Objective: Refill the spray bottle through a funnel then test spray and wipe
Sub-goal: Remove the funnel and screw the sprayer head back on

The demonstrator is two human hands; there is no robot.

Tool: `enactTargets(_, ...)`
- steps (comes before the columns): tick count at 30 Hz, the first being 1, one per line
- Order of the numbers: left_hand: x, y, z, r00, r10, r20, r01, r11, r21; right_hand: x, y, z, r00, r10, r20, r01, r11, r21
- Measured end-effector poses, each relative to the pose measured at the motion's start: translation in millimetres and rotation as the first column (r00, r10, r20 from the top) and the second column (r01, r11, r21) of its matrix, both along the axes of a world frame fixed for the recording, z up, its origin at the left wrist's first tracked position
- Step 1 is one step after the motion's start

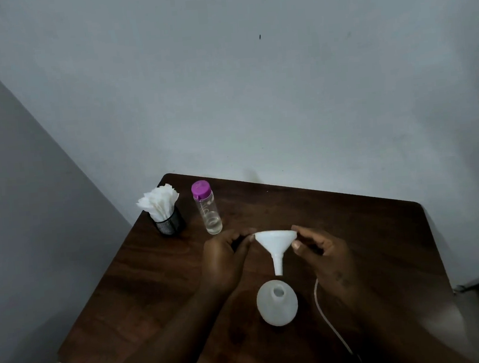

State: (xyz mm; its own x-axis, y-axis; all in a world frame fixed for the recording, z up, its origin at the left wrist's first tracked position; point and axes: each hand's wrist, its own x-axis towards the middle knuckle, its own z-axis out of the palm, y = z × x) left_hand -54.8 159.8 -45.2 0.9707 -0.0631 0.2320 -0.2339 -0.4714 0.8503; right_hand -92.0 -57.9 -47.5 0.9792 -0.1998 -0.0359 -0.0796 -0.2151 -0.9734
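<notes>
The white funnel [276,240] hangs upright over the dark wooden table [367,228], spout down, with the uncapped spray bottle [277,305] standing just beyond its tip at 6 o'clock, not yet touching. The left hand [225,263] pinches the rim at 9 o'clock with curled fingertips, and the right hand [322,252] clamps thumb and forefinger on the rim at 3 o'clock. The funnel looks like thin, stiff plastic, light and probably smooth, so the rim is the sensible hold. The bottle seems empty and light, likely to tip if the spout nudges its narrow neck. A clear bottle with a purple cap [208,210], holding a little liquid, stands at 10 o'clock from the funnel, with a mesh cup of tissues [167,216] farther out. A thin white tube [325,318] lies at 5 o'clock.
</notes>
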Motion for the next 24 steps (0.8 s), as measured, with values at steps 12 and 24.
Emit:
enactTargets(12,105.4,-18.5,-82.1,0.865,0.048,-0.500,-0.145,0.977,-0.157,100.1,12.8,-80.4,0.926,-0.148,-0.348,0.209,0.967,0.145)
enactTargets(24,129.9,-25.7,-141.0,0.828,0.204,-0.522,-0.163,0.979,0.125,123.4,24.7,-144.5,0.864,-0.236,-0.445,0.196,0.971,-0.136)
